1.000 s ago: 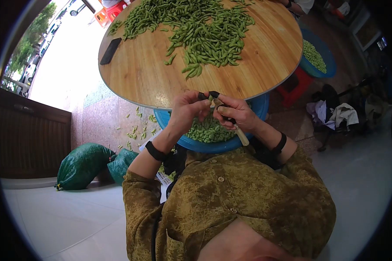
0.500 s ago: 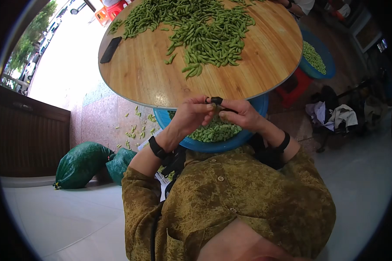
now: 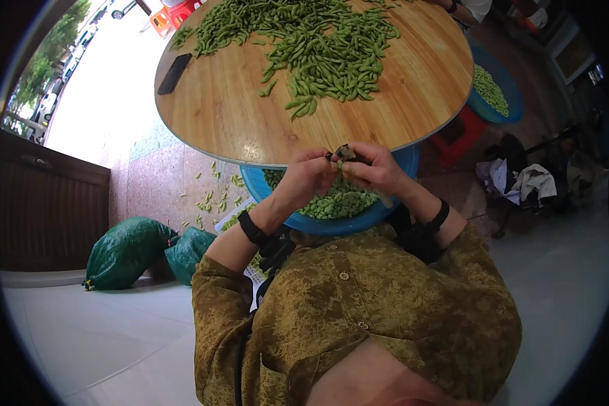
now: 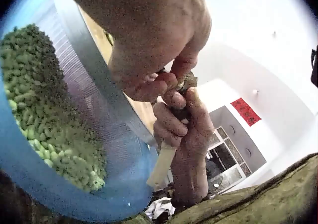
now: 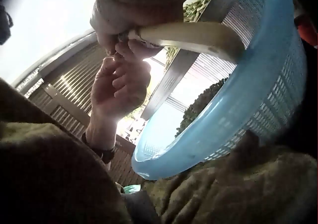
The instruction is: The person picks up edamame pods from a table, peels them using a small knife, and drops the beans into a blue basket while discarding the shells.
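Note:
Both hands meet above a blue basket (image 3: 407, 169) of shelled green beans (image 3: 335, 205). The left hand (image 3: 309, 174) has its thumb and fingers pinched on a small green pod, mostly hidden by the fingertips. Touching it, the right hand (image 3: 375, 168) grips a tool whose pale handle (image 5: 198, 37) sticks out of the fist in the right wrist view; its working end is hidden. Dark covers wrap some fingertips. The left wrist view has the left hand (image 4: 159, 40) above the right hand (image 4: 186, 134), fingertips together.
A round wooden table (image 3: 230, 128) bears a heap of green pods (image 3: 331, 61) and a black phone-like object (image 3: 174, 74). Green sacks (image 3: 128, 252) lie at left on the floor, near scattered pods. Another blue basin (image 3: 514, 88) of beans stands at right by a red stool (image 3: 459, 137).
The fingertips have stayed together while the right hand turned. The pale handle, long in view a second ago and hidden half a second ago, shows partly again beneath the right hand.

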`<control>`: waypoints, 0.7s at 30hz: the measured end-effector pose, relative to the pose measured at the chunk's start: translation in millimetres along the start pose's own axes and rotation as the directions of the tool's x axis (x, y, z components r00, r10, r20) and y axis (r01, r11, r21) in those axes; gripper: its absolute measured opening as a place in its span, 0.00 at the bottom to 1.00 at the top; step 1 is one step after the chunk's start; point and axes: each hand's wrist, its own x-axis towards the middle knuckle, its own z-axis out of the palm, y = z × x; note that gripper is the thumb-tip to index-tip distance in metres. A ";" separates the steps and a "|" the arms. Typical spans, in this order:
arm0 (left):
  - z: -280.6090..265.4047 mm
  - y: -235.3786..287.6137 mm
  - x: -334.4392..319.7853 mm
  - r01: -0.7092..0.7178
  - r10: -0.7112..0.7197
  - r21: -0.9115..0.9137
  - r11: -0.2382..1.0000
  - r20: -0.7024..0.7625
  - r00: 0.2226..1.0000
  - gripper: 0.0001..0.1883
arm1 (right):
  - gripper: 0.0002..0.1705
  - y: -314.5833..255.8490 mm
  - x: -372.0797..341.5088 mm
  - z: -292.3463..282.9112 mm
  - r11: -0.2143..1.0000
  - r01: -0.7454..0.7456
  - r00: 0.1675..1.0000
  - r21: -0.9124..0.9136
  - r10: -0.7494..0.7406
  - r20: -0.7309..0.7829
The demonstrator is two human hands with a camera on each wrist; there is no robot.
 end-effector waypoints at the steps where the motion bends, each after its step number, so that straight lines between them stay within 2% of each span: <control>1: 0.0 0.0 -0.3 0.031 -0.030 -0.030 0.999 0.019 0.999 0.03 | 0.11 0.9 2.0 0.8 0.998 -0.002 0.999 0.055 0.004 -0.034; 2: -0.6 0.1 -0.5 0.029 -0.028 -0.031 0.999 0.020 0.999 0.03 | 0.09 1.5 3.3 1.1 0.994 -0.003 0.998 0.109 0.010 -0.067; 5: -0.7 -0.4 -3.4 0.076 -0.071 -0.065 0.995 0.066 0.995 0.02 | 0.08 2.5 4.7 -0.9 0.986 -0.046 0.998 0.160 0.051 -0.027; 6: 2.0 1.5 -4.3 0.064 -0.065 0.033 0.997 0.029 0.997 0.02 | 0.08 2.1 5.1 -1.2 0.986 -0.046 0.998 0.158 0.050 -0.026; 7: 3.6 2.8 -5.2 0.055 -0.054 0.131 0.990 -0.007 0.999 0.02 | 0.07 1.5 5.4 -1.3 0.993 -0.053 0.999 0.105 0.054 -0.008; 8: 1.2 0.7 -5.3 0.051 -0.051 0.131 0.990 -0.008 0.999 0.02 | 0.07 0.8 5.8 -1.3 0.997 -0.059 0.998 0.051 0.059 0.011; 9: -1.7 -1.6 -6.3 0.002 -0.003 0.256 0.967 0.003 1.000 0.02 | 0.07 0.6 5.8 0.1 0.997 -0.057 0.998 0.050 0.057 0.015; 10: -4.1 -2.9 -8.1 -0.047 0.043 0.377 0.925 0.018 0.999 0.01 | 0.08 0.7 5.4 2.6 0.997 -0.074 0.997 -0.026 0.074 -0.005; 12: -2.6 -1.9 -15.0 -0.035 0.044 0.438 0.898 -0.010 0.999 0.01 | 0.08 1.7 6.4 6.5 0.991 -0.086 0.996 -0.103 0.084 -0.021; 14: 3.4 0.6 -22.1 -0.019 0.042 0.498 0.867 -0.035 0.998 0.01 | 0.09 5.8 7.3 8.7 0.926 0.033 0.999 -0.376 -0.040 -0.010; 17: 8.1 5.8 -29.7 -0.014 0.068 0.500 0.866 -0.090 0.994 0.01 | 0.10 -8.6 7.3 15.3 0.946 0.033 0.999 -0.323 -0.030 0.016; 19: 4.4 12.2 -37.3 -0.130 0.156 0.460 0.879 -0.019 0.988 0.02 | 0.10 -10.1 7.0 15.5 0.963 0.045 0.998 -0.268 -0.035 0.043; 21: 0.1 19.3 -47.0 -0.106 0.137 0.497 0.861 -0.027 0.990 0.02 | 0.09 -8.3 6.4 14.5 0.960 -0.002 0.997 -0.281 0.023 0.071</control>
